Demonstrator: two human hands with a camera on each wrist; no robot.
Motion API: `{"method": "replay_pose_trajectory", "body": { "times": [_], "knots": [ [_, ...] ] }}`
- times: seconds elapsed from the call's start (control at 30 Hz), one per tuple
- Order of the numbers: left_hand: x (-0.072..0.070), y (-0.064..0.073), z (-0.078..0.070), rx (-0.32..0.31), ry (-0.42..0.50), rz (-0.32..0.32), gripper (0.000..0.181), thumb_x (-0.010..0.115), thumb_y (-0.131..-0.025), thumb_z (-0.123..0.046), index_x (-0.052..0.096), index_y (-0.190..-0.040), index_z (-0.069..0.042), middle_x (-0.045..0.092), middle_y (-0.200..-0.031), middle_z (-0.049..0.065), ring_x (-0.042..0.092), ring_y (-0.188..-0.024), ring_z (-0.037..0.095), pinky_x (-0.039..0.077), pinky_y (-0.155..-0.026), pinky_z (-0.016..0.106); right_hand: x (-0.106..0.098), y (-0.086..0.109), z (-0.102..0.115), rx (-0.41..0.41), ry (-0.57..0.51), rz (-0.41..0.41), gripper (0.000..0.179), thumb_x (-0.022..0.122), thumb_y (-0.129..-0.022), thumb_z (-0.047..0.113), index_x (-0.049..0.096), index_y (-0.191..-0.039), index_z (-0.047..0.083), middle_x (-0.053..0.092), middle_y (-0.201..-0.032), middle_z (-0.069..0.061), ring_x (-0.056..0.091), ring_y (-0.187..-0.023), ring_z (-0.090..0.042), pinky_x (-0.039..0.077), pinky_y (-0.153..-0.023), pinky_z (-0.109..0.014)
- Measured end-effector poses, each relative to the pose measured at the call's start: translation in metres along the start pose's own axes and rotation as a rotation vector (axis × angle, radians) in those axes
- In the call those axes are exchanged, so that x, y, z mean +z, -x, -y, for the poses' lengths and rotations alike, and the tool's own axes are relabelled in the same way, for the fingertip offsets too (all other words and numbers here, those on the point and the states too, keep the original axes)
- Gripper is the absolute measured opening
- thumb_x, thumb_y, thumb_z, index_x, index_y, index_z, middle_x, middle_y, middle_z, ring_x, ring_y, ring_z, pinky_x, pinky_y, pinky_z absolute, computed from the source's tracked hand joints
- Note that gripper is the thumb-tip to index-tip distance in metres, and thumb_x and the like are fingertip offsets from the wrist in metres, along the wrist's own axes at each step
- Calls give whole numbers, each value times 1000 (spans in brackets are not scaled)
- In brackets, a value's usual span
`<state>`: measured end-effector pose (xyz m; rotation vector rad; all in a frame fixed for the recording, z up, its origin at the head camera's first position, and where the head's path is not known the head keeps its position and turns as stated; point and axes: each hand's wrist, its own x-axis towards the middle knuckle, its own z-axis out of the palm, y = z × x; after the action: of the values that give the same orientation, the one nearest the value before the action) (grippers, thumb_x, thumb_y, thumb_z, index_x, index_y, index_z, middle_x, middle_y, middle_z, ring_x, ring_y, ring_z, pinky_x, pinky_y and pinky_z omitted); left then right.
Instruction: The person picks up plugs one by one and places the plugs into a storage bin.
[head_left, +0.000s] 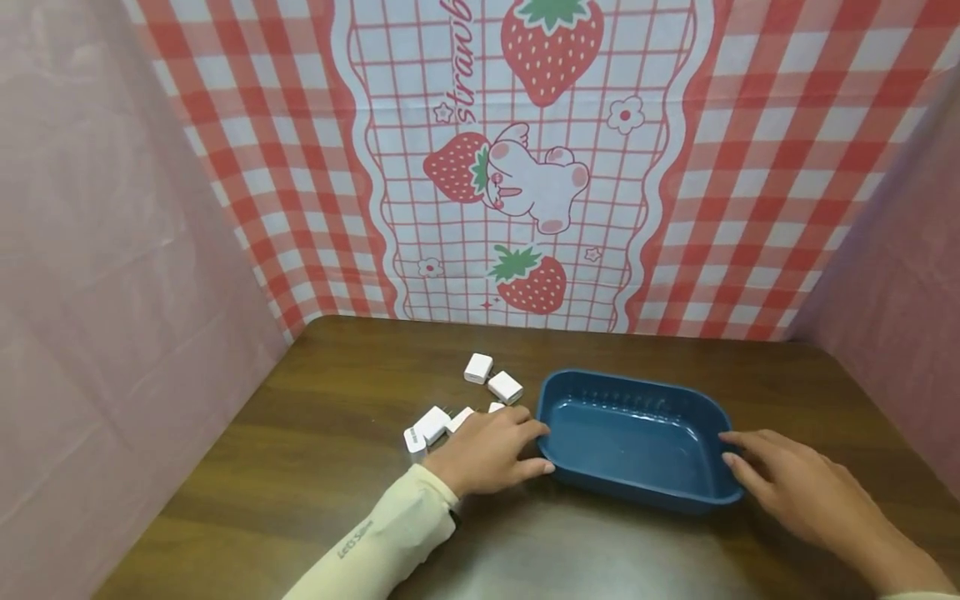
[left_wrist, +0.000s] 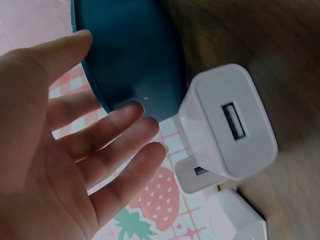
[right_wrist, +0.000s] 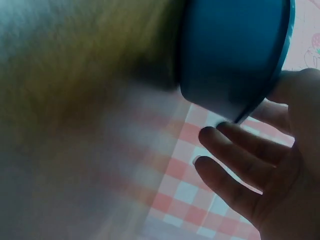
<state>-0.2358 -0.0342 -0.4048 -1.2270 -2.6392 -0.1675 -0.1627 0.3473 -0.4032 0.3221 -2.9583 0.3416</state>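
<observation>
A deep blue rectangular plastic basin [head_left: 633, 446] stands on the table between both hands. At its left end, my left hand [head_left: 491, 450] holds the rim with thumb and forefinger; in the left wrist view the other fingers [left_wrist: 120, 150] lie loosely bent along the outer wall. My right hand [head_left: 798, 483] holds the opposite end, thumb and forefinger over the rim; its remaining fingers [right_wrist: 237, 155] spread below the rim outside in the right wrist view. Several white USB charger plugs lie by the left hand, one charger [left_wrist: 227, 122] close to its fingertips. The left hand partly hides some of them.
Two white chargers [head_left: 491, 377] lie farther back, left of the basin. More chargers [head_left: 432, 425] sit beside the left wrist. A brown wooden table [head_left: 315, 483] runs back to a red-and-white checked strawberry cloth [head_left: 300, 167]. Pinkish cloth walls [head_left: 97, 333] flank both sides.
</observation>
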Motion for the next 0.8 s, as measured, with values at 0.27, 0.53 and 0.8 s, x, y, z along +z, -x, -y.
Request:
{"method": "replay_pose_trajectory", "body": {
  "times": [0.27, 0.53, 0.8],
  "knots": [
    [1, 1, 2, -14, -7, 14, 45, 62, -94, -55, 70, -123, -22, 63, -101, -6, 60, -79, 7, 47, -57, 27, 13, 6, 6, -70, -1, -61, 43, 64, -98, 38, 68, -125, 5, 38, -155, -17, 62, -110, -44, 51, -73, -60],
    [0, 3, 5, -34, 14, 21, 47, 62, -94, -55, 70, -125, -21, 64, -106, -5, 61, -82, 7, 48, -60, 27, 18, 9, 13, -108, 2, -57, 52, 71, -88, 53, 74, -115, 9, 53, -143, -16, 55, -121, -42, 47, -83, -64],
    [-1, -1, 5, 15, 50, 26, 66, 68, -91, -52, 49, -149, -28, 65, -107, -2, 60, -79, 8, 46, -55, 25, 12, 17, 7, -99, 58, -49, 59, 77, -78, 61, 76, -111, 12, 53, -141, -21, 58, -113, -47, 51, -73, -61]
  ]
}}
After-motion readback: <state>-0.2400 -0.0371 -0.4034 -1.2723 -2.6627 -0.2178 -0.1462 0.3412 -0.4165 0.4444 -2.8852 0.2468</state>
